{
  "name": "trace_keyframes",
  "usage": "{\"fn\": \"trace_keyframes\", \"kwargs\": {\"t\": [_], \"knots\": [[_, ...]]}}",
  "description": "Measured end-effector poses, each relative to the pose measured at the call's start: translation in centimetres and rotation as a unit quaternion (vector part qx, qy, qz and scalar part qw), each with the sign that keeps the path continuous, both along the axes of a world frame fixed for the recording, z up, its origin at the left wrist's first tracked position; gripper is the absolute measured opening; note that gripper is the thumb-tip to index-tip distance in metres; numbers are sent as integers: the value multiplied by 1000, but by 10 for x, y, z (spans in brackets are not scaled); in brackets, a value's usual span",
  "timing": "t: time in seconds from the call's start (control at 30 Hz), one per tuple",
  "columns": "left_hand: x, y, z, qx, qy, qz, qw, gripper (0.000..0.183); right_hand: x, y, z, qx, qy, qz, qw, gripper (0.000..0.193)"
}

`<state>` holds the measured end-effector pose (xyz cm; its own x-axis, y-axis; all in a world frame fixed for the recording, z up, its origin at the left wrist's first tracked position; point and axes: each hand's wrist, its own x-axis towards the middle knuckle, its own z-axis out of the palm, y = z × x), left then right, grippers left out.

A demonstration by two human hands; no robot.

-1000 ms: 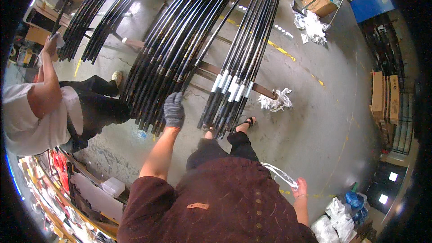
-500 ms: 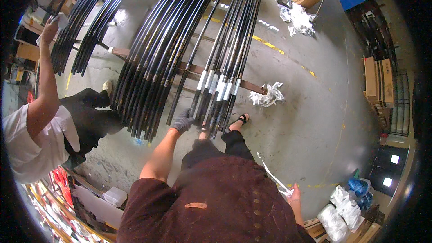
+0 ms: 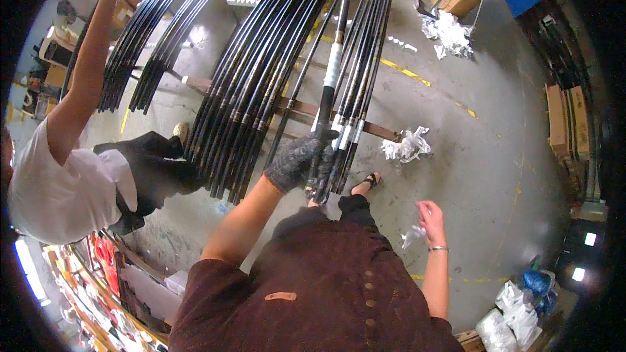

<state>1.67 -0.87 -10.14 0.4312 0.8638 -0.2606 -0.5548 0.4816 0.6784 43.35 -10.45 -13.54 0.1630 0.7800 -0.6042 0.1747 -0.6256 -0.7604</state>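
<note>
My left hand [image 3: 291,161], in a dark grey glove, is closed around a long black pole [image 3: 329,101] near its lower end. The pole carries a white wrapped section [image 3: 333,65] and is raised over the others. Beneath and right of it, several black poles [image 3: 368,85] with white sections lie side by side on a brown support bar [image 3: 375,127]. Out to the right, my bare right hand [image 3: 432,221] has loosely bent fingers that look apart. Just below its fingers is a blurred white scrap [image 3: 412,236], seemingly in the air.
A larger row of black poles [image 3: 261,72] fans out left of the held one. A co-worker in a white shirt [image 3: 78,186] stands at left, arm raised. Crumpled white wrapping [image 3: 407,145] lies by the bar's end. White bags [image 3: 515,306] lie at lower right.
My left hand has moved right and lifted one pole above the row. My right hand has come up and forward; the long white strip at its fingers now shows as a scrap below them.
</note>
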Motion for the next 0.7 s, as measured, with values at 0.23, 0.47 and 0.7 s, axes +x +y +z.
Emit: {"fn": "trace_keyframes", "kwargs": {"t": [0.23,0.47,0.7], "knots": [[58,29,34,52,-67,-30,996,53,-150,61,106,210,-53,280,935,24],[81,32,45,89,3,-14,996,43,-167,69,117,342,-158,249,892,16],[96,28,33,120,82,18,989,38,-171,73,118,356,-253,238,868,7]]}}
